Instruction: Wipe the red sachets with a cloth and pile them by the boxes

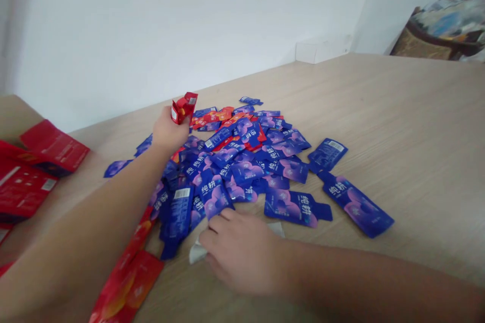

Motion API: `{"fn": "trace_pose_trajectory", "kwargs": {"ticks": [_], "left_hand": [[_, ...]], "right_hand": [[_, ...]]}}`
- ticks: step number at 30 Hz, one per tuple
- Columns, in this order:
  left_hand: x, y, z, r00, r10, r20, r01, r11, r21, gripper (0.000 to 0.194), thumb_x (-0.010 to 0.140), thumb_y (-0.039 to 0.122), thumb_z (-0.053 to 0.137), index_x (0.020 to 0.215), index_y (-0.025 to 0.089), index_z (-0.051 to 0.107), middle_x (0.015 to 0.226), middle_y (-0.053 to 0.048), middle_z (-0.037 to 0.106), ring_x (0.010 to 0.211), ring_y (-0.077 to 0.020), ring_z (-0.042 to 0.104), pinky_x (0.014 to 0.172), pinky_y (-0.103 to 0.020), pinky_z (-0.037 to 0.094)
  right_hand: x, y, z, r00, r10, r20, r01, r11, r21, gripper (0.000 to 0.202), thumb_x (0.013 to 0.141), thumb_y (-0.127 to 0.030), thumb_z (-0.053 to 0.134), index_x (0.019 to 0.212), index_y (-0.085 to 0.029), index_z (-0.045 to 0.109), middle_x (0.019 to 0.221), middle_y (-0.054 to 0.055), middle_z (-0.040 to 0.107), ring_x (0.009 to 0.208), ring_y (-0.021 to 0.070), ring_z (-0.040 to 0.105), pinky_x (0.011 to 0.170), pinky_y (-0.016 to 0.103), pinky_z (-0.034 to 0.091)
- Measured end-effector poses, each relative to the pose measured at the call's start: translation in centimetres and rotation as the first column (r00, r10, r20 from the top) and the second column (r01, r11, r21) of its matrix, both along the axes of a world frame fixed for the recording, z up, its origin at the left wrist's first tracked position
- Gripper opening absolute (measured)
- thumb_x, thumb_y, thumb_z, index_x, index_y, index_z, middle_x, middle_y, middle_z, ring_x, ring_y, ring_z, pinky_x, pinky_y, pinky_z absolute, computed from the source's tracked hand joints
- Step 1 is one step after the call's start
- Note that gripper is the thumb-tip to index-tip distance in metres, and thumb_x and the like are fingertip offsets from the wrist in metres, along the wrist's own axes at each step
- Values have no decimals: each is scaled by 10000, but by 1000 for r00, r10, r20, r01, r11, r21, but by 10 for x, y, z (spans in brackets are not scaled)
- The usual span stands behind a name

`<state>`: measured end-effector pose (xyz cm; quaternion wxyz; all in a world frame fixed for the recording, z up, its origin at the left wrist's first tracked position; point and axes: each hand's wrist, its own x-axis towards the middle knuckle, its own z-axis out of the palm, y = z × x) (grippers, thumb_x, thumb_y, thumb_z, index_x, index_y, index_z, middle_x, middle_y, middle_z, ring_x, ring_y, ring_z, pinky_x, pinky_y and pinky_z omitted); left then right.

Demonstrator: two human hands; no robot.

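Observation:
At the far left edge of the pile, my left hand (170,131) is closed around red sachets (185,106) that stick up past the fingers. My right hand (242,252) rests at the near side of the pile with its fingers curled over a white folded piece (197,251), paper or cloth. Its fingertips are beside a blue-purple sachet (214,197). The pile holds many blue sachets with purple fruit prints, mixed with orange-red sachets (225,113). Two blue sachets lie to the right, one of them this long one (359,204).
Open red cartons (26,186) stand at the left, beside a brown cardboard box (17,116). Larger red-orange packs (132,282) lie under my left forearm. A white box (322,50) sits against the wall. A full basket (424,40) stands beyond the table's right end.

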<state>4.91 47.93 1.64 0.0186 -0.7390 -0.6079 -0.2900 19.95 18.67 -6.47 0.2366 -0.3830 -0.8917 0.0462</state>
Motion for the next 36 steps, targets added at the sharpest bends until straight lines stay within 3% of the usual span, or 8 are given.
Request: {"fn": "trace_pose_trajectory", "kwargs": {"ticks": [3, 6, 9, 12, 16, 20, 24, 36], "left_hand": [[-18, -63, 13, 996, -52, 71, 48, 997, 59, 417, 1001, 419, 602, 1362, 211, 592, 1263, -103, 761, 1154, -327, 744, 997, -455, 589], [-42, -149, 12, 986, -133, 102, 127, 990, 58, 371, 962, 454, 645, 1278, 260, 634, 1200, -33, 775, 1075, -291, 757, 975, -428, 608], [-63, -229, -3, 976, -192, 101, 193, 981, -3, 359, 904, 462, 670, 1234, 323, 646, 1091, 2, 783, 966, -305, 766, 883, -448, 642], [-72, -268, -27, 982, -182, -42, 178, 981, -78, 420, 822, 344, 644, 1241, 370, 631, 1159, -27, 782, 1086, -363, 743, 950, -511, 613], [-60, -251, -58, 976, -175, -131, 147, 968, -205, 246, 877, 262, 635, 1119, 293, 665, 1160, -105, 778, 1167, -383, 715, 1019, -519, 566], [-38, -220, -75, 984, -137, -113, 109, 968, -224, 285, 947, 209, 618, 1229, 249, 632, 1251, -129, 751, 1210, -329, 709, 1006, -431, 566], [-17, -199, -81, 988, -122, -97, 99, 971, -216, 294, 990, 215, 632, 1282, 244, 627, 1303, -143, 720, 1273, -330, 676, 1039, -434, 549], [25, -135, -79, 991, -97, -92, 78, 977, -197, 410, 1071, 406, 712, 1418, 197, 645, 1439, -125, 651, 1283, -310, 661, 1084, -541, 571]], "right_hand": [[2, 0, 2, 1000, -25, 14, 25, 999, -39, 198, 1068, -326, 614, 1143, -170, 711, 1083, 96, 742, 998, 278, 652, 845, 425, 554], [3, 1, 3, 996, -84, 3, 84, 991, -103, 232, 1053, -348, 643, 1208, -190, 713, 1148, 97, 747, 1071, 299, 657, 882, 445, 551], [5, 2, 3, 991, -133, -1, 132, 980, -150, 271, 1057, -357, 630, 1262, -200, 712, 1210, 107, 744, 1145, 311, 645, 943, 473, 531], [9, 3, 4, 978, -208, -1, 207, 971, -122, 339, 1044, -389, 641, 1303, -181, 705, 1302, 149, 721, 1260, 344, 606, 1029, 521, 500], [13, 5, 1, 932, -361, 37, 362, 931, -34, 546, 1023, -472, 655, 1484, -180, 640, 1667, 212, 520, 1580, 444, 366, 1247, 679, 316], [18, 17, -5, 866, -476, 154, 495, 858, -133, 745, 1026, -561, 610, 1687, -248, 470, 1821, 206, 308, 1658, 540, 211, 1240, 857, 175], [25, 34, -7, 843, -493, 215, 531, 828, -181, 781, 1039, -587, 565, 1729, -263, 401, 1849, 206, 236, 1672, 565, 157, 1202, 889, 237], [43, 84, -13, 810, -536, 239, 577, 801, -158, 772, 1042, -628, 525, 1711, -257, 424, 1838, 166, 297, 1666, 566, 151, 1191, 899, 247]]}}
